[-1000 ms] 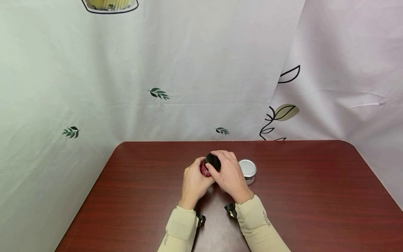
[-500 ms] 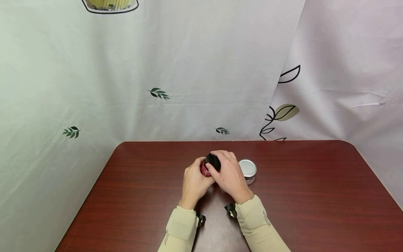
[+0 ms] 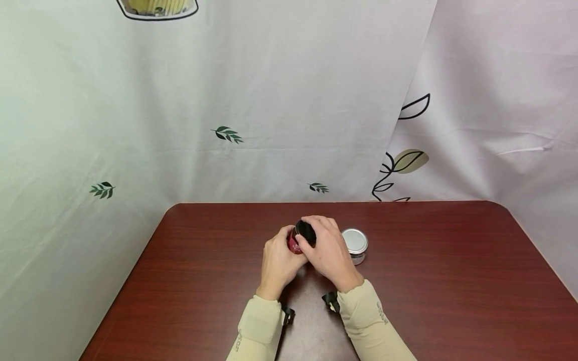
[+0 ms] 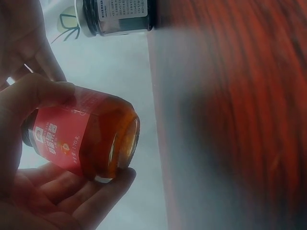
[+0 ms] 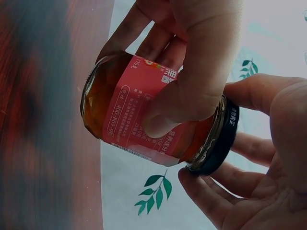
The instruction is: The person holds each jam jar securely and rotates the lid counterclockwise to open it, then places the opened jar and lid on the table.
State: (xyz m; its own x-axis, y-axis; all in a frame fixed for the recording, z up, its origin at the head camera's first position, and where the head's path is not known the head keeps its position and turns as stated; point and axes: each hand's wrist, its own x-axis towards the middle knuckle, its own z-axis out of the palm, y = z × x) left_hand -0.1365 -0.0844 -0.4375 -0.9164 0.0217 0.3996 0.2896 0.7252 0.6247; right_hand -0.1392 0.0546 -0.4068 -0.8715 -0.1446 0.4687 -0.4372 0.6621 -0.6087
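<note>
A small glass jar (image 4: 103, 136) of amber-orange jam with a red label is held up off the table, tilted. My left hand (image 3: 280, 260) grips its body, thumb across the label (image 5: 144, 105) and fingers around the far side. My right hand (image 3: 331, 250) pinches the black lid (image 5: 218, 143) between thumb and fingers at its rim. The lid sits on the jar's mouth. Just right of my right hand stands a second jar (image 3: 355, 243) with a silver lid; in the left wrist view this glass jar (image 4: 122, 17) shows a white printed label.
The dark red wooden table (image 3: 429, 281) has a straight far edge with rounded corners. Behind it hangs a pale cloth (image 3: 289, 100) with leaf prints. Black straps (image 3: 331, 302) show at the inner side of both sleeved wrists.
</note>
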